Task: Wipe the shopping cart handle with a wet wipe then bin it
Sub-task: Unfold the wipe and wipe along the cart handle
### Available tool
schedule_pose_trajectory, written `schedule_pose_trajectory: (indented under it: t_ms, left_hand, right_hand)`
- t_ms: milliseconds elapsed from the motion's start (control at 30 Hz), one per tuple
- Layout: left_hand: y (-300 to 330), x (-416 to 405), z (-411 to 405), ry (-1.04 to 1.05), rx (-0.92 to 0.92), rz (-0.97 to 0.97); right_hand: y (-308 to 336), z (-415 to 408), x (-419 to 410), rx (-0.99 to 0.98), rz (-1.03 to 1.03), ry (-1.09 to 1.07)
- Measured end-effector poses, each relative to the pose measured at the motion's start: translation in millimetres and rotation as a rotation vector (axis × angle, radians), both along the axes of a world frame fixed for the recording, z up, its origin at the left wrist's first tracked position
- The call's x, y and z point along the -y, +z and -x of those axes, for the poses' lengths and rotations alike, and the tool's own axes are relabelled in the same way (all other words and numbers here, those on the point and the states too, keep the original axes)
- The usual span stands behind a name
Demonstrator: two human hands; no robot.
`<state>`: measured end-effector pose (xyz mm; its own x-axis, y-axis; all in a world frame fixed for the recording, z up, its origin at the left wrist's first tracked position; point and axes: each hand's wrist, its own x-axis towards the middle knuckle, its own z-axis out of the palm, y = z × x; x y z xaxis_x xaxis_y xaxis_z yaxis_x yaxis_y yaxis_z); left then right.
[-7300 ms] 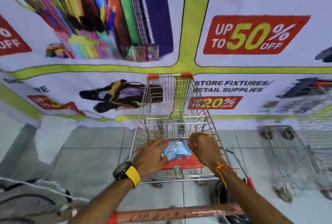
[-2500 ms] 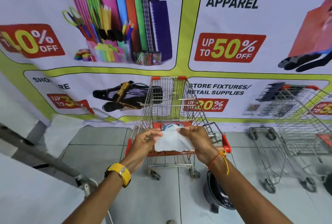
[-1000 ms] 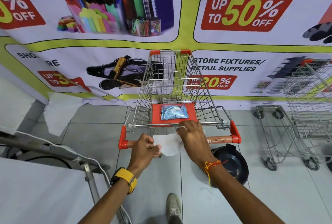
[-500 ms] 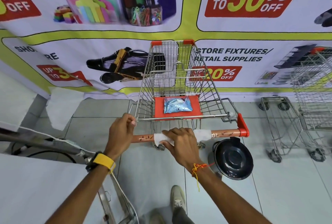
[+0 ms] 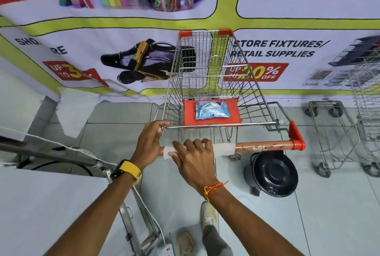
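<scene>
While left hand [image 5: 149, 144] still grips the handle [image 5: 261, 146], right hand [image 5: 194, 156] has slid the wipe [image 5: 224, 149] leftward.

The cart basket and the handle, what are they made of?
The cart basket looks like shiny bare metal: thin silver wires crossed in a grid. The handle seems a smooth orange-brown tube, maybe plastic-coated, with glossy red plastic end caps. The wipe looks like thin white cloth.
</scene>
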<state>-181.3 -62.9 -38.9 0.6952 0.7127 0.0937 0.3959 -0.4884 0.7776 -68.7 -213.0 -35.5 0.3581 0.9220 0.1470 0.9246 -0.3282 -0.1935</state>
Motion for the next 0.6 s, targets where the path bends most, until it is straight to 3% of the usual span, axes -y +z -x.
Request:
schedule_pose_trajectory:
  t_ms: [100, 200, 600]
  left_hand:
    - [1, 1, 3, 0.020, 0.037, 0.116]
    - [1, -2, 4, 0.011, 0.033, 0.090]
    - [-4, 5, -4, 0.011, 0.015, -0.019]
  right_hand:
    - [3, 13, -10, -0.028, -0.008, -0.113]
    - [8, 17, -18, -0.069, -0.012, -0.180]
    - [-2, -13, 16, -0.094, -0.071, -0.063]
